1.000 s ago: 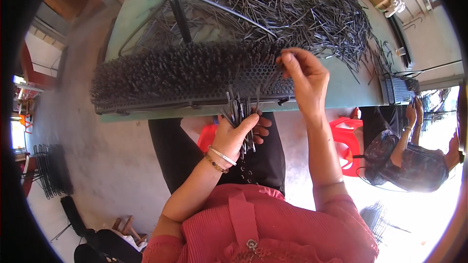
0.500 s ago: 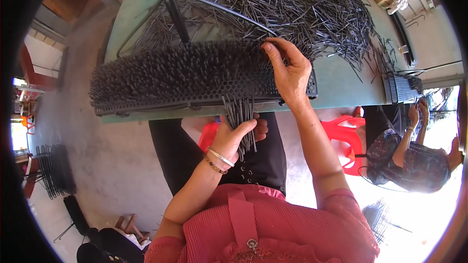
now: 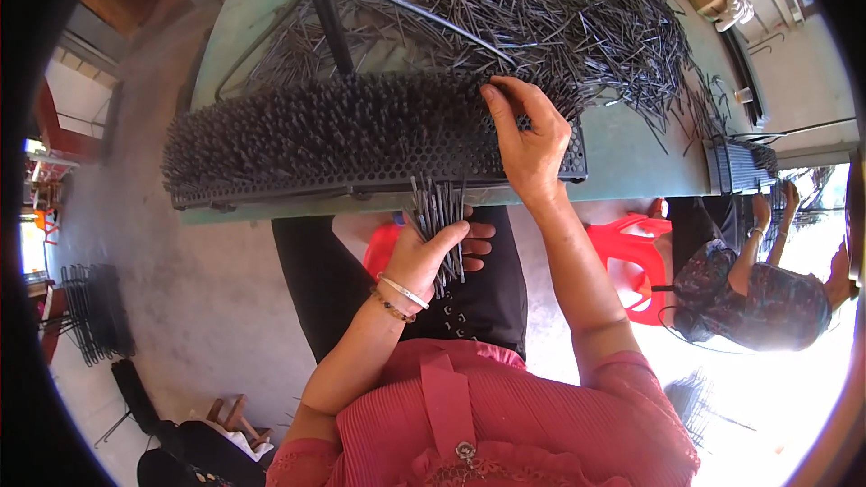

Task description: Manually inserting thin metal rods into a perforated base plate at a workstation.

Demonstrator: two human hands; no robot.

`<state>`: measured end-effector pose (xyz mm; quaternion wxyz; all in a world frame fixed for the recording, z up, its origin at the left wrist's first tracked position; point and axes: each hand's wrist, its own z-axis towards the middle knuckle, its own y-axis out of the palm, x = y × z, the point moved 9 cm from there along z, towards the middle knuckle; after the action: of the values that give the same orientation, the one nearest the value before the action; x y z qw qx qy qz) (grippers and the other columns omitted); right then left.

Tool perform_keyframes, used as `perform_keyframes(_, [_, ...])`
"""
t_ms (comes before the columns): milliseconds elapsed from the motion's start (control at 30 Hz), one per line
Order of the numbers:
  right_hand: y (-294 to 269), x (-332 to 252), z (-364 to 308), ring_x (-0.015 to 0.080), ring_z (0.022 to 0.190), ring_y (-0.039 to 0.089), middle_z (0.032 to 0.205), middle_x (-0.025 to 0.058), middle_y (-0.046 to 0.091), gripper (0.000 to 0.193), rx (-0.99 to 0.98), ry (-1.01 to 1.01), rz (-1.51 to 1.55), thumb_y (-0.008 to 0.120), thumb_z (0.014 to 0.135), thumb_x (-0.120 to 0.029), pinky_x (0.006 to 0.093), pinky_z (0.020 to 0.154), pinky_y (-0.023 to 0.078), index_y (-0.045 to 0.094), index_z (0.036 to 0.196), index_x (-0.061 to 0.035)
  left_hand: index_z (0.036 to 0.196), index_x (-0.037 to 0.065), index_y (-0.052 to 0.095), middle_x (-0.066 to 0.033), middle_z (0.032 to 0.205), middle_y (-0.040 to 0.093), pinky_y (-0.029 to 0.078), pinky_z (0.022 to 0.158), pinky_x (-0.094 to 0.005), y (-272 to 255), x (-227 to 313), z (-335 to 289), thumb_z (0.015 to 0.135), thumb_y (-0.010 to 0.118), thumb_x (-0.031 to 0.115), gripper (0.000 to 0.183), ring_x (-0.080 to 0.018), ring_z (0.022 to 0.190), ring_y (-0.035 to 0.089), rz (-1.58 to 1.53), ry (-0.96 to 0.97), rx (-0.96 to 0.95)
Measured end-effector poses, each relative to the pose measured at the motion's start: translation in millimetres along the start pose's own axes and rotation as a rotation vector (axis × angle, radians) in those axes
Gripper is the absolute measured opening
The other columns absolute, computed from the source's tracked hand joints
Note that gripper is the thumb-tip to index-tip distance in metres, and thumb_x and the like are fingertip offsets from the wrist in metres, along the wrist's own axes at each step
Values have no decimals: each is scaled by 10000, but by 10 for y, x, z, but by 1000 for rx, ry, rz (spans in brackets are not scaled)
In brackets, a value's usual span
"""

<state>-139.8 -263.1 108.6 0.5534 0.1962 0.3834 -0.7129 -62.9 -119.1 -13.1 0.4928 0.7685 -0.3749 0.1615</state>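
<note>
A long black perforated board (image 3: 424, 164) is set along the table's near edge. Dark thin sticks (image 3: 298, 126) stand upright in its holes, densely from the left end to past the middle. Bare holes show along its front and at the right end. Below its front edge, my left hand (image 3: 433, 257) is closed around a bundle of dark thin sticks (image 3: 437, 216), its fingertips loosely apart. My right hand (image 3: 534, 140) is over the board's right part, thumb and forefinger brought together in a pinch. Whatever lies between those fingertips is too small to make out.
A big heap of loose dark sticks (image 3: 577, 18) covers the back of the green table (image 3: 645, 158). A black metal frame (image 3: 332, 27) rises behind the board. To the right, another person (image 3: 758, 280) works at a smaller rack (image 3: 738, 167), near a red stool (image 3: 631, 271).
My left hand's fingertips have spread a little from the bundle. The right hand has shifted slightly left and down, still pinched over the board.
</note>
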Motion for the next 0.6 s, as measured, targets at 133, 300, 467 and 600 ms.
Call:
perform_keyframes(133, [-101, 85, -3, 101, 608, 581, 768, 77, 658, 148, 76, 123, 23, 705, 801, -51, 232, 586, 470, 656, 933, -4, 1147, 15, 506, -186, 1012, 650, 547, 639, -314, -45, 13, -9, 903, 543, 128, 272, -218, 814, 660, 17, 14, 32])
perform_keyframes(300, [-48, 59, 6, 104, 608, 588, 776, 75, 658, 142, 62, 60, 28, 705, 801, -47, 231, 591, 473, 655, 927, -6, 1146, 14, 508, -186, 1037, 644, 547, 662, -315, -34, -3, -1, 900, 545, 123, 272, -223, 849, 659, 20, 21, 26])
perform_keyframes(467, [-45, -21, 18, 104, 591, 579, 764, 69, 645, 145, 59, 1, -15, 706, 794, -34, 229, 560, 468, 649, 925, -7, 1156, -3, 505, -193, 1057, 636, 550, 701, -329, -7, 21, -13, 895, 539, 102, 284, -244, 897, 655, 2, 25, 7])
perform_keyframes(600, [-52, -126, -7, 116, 574, 572, 775, 79, 643, 148, 44, -65, -64, 709, 786, -28, 237, 548, 470, 650, 920, -7, 1166, -10, 500, -197, 1062, 635, 551, 706, -333, -17, 20, -17, 895, 532, 100, 294, -249, 902, 654, -13, 29, 20])
